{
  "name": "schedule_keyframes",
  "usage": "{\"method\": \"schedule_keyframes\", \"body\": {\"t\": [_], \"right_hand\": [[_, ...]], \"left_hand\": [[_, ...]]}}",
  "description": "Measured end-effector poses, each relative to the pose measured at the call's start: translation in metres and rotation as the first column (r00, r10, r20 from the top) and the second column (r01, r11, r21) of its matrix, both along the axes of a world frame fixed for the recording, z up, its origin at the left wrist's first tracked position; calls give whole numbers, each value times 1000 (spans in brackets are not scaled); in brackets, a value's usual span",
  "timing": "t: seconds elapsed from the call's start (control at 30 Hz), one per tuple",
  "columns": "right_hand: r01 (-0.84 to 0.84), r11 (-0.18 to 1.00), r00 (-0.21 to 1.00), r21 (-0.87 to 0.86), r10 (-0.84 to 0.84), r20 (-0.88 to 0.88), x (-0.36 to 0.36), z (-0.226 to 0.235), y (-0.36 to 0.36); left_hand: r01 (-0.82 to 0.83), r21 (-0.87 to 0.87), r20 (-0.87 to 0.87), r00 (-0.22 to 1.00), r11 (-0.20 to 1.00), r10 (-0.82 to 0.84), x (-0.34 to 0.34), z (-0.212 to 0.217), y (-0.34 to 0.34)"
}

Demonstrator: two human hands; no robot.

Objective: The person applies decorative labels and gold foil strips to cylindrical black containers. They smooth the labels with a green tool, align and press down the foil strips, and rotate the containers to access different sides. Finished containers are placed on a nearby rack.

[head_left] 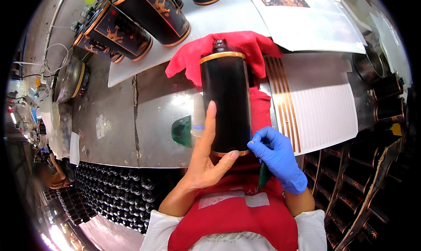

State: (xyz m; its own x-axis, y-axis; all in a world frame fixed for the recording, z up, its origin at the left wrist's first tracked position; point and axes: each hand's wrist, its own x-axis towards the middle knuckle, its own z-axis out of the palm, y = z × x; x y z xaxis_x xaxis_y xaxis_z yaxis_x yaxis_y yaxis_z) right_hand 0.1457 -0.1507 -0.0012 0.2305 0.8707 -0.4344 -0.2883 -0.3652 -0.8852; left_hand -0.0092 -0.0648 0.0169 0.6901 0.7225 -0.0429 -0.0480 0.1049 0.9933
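Observation:
A black cylindrical bottle (226, 102) with copper-coloured bands at both ends lies on a red cloth (262, 104), its neck pointing away from me. My left hand (205, 161), bare, steadies it: the index finger runs along its left side and the thumb presses on the near band. My right hand (274, 154), in a blue glove, is closed, with thumb and fingertips pinched at the bottle's near right corner. Out from under that hand sticks a green flat piece (265, 176). Whether the fingertips also pinch something small cannot be made out.
Left of the bottle lies another green flat piece (181, 131). Thin copper strips (285, 106) line a white sheet (326, 102) on the right. Decorated black bottles (153, 14) stand at the far left. Racks (351, 181) fill the lower right; several dark bottles (118, 189) sit below the table.

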Motion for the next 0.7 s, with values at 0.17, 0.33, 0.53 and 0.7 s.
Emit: {"method": "schedule_keyframes", "body": {"t": [0.17, 0.33, 0.53, 0.7], "right_hand": [[-4, 999, 1000, 38, 5, -13, 3, 1, 3], [4, 1000, 997, 16, -3, -73, 4, 6, -1], [-18, 1000, 993, 5, 18, -119, 5, 15, 1], [3, 1000, 998, 0, -3, -68, -2, 15, 2]], "left_hand": [[39, 83, -19, 999, 996, -37, 0, -2, 1], [49, -94, 204, 979, 994, -28, -6, -1, 4], [101, 164, -18, 995, 981, -99, -17, -20, -1], [88, 253, -119, 991, 963, -59, -15, -21, -2]]}}
